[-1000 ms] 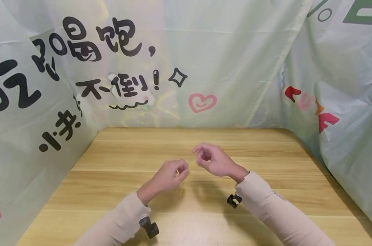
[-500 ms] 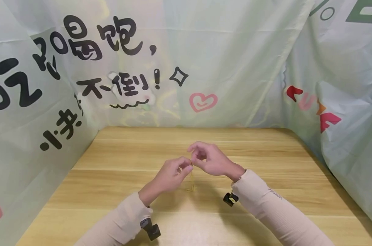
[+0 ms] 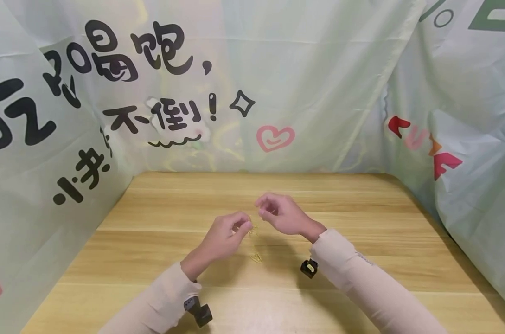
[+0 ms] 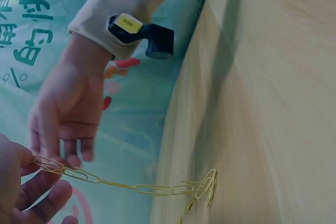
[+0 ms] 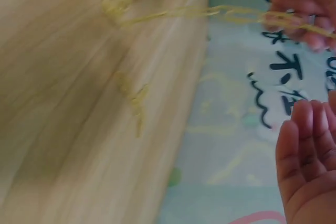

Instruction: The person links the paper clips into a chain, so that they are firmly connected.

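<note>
A chain of linked yellow paper clips [image 4: 153,189] runs from my left hand [image 3: 223,235] down to a small bunch near the tabletop [image 3: 152,269]. The thumb and index finger of that hand pinch the chain's end clip. My right hand [image 3: 286,217] hovers just to the right and slightly farther off, apart from the left. Its fingers are loosely bent, and nothing shows between them. In the right wrist view, more yellow clips [image 5: 135,103] appear over the wood, blurred; whether they join the chain I cannot tell.
Dark cameras are strapped at the left wrist [image 3: 199,311] and the right wrist [image 3: 309,268]. Printed cloth [image 3: 302,83] hangs behind the table and along both sides.
The hands met at the chain's upper end half a second ago and have since drawn slightly apart. My left hand moved a little left, still pinching the chain.
</note>
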{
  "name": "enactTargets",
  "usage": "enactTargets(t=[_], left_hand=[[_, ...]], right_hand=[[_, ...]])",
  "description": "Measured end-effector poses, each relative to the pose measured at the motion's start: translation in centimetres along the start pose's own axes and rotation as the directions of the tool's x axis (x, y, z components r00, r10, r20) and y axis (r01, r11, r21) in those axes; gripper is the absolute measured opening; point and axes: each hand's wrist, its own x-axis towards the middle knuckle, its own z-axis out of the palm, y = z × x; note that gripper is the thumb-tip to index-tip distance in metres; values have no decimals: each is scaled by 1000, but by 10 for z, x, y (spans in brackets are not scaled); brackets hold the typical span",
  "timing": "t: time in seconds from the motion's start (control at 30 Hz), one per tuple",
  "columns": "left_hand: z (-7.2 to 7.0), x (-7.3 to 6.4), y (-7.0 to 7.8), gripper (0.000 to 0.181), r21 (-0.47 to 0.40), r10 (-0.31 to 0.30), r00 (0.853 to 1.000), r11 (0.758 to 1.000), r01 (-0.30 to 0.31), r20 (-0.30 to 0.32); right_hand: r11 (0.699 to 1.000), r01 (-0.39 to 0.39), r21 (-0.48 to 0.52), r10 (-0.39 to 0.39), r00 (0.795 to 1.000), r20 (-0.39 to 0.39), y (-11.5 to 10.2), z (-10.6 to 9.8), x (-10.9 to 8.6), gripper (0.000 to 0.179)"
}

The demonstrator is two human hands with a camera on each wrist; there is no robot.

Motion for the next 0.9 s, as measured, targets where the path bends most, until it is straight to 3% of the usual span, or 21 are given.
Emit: enactTargets(t=[0.2,0.5,0.63,0.9], left_hand=[[-3,-1,2,16,-17,7,1000,1000,-8,-30],[-5,-1,4,13,-23,4,999,1000,-5,-32],[-6,-1,4,13,-23,12,999,1000,-13,-34],[-4,-2,0,14,-21,23,999,999,-24,-26]], right_hand=[[980,-80,-180,101,989,111,30,13,10,16],[908,-188,-374,287,931,228,53,29,21,27],[883,-216,-416,337,910,242,55,31,24,25],[845,-229,-483,372,901,222,58,28,20,15]])
